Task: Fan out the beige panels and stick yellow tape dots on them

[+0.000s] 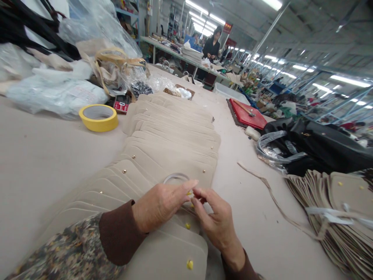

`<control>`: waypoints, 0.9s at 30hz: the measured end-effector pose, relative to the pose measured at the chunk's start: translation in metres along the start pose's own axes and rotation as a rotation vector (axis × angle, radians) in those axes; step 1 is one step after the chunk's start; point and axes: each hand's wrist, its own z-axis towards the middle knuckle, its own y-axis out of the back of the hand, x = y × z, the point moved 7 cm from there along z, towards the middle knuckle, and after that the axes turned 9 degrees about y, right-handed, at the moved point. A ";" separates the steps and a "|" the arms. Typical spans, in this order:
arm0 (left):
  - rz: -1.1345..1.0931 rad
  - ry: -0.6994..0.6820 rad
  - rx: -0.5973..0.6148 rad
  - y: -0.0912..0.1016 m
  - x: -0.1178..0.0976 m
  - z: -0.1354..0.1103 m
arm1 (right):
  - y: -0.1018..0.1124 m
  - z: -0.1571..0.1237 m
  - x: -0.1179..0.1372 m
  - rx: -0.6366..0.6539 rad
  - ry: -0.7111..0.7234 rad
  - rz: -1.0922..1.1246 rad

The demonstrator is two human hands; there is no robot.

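Beige flat panels lie overlapped in a long row, several with small metal studs. On the nearer panels, yellow bits cover the stud spots. My left hand is over the row, fingers closed around a thin pale ring that looks like a tape roll; most of it is hidden behind the hand. My right hand is pinched, its thumb and fingertips close to the left fingertips. A speck of yellow shows between the two hands, but what the right fingers hold is too small to make out.
A wide yellow tape roll sits at left, before plastic bags. At right are a red pad with a hammer on it, black bags, a tied panel bundle and a loose strip. A person stands farther back.
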 end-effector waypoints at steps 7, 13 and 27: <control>0.037 -0.006 0.073 -0.011 -0.001 -0.006 | -0.009 0.005 0.015 0.004 0.205 -0.188; 0.032 0.039 0.116 -0.005 -0.003 0.001 | -0.004 -0.001 0.021 -0.106 0.186 -0.266; 0.330 0.147 0.230 -0.018 0.011 0.011 | 0.003 -0.038 -0.076 -0.188 -0.759 0.411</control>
